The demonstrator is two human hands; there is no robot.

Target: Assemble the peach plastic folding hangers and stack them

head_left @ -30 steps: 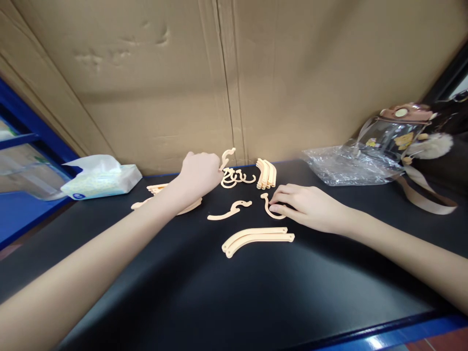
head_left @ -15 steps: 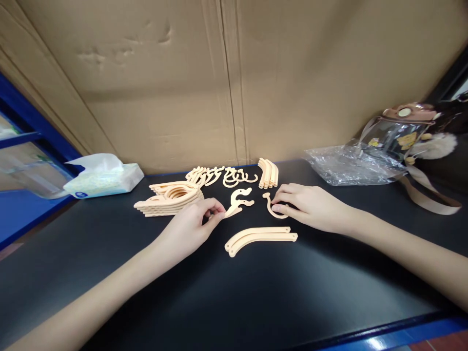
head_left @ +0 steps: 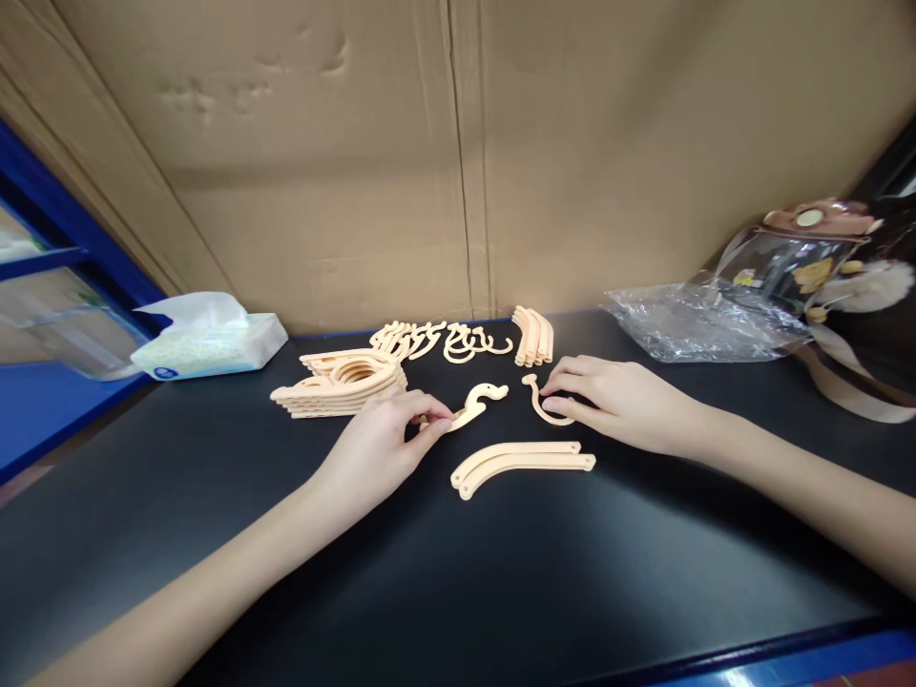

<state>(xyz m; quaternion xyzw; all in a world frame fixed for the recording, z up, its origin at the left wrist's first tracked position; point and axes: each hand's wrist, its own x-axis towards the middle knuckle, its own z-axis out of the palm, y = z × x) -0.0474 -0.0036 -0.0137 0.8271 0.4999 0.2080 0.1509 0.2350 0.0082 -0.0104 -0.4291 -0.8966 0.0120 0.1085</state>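
Note:
Between the thumb and fingers of my left hand [head_left: 379, 434] is a cream plastic hanger piece [head_left: 473, 408] with a curved notch; its near end is hidden by the fingertips. My right hand [head_left: 612, 399] has its thumb and fingers closed on a cream hanger hook [head_left: 544, 410], which lies at the tabletop with its small knobbed end pointing up and away. A gap separates the two pieces. In front of both hands, two curved hanger arms [head_left: 522, 462] lie side by side on the black table [head_left: 544, 572].
Behind my left hand is a stack of cream hanger parts [head_left: 343, 382]. Small notched pieces [head_left: 407, 338], loose hooks [head_left: 462, 351] and a bundle of curved arms [head_left: 533, 336] line the back. A tissue pack [head_left: 215, 339] stands left; clear plastic [head_left: 701, 324] and a strapped bottle [head_left: 801, 253] are right.
The notched piece in my left hand has tipped, so one prong shows where two showed before. My right hand keeps hold of the hook. The whole view has shifted slightly.

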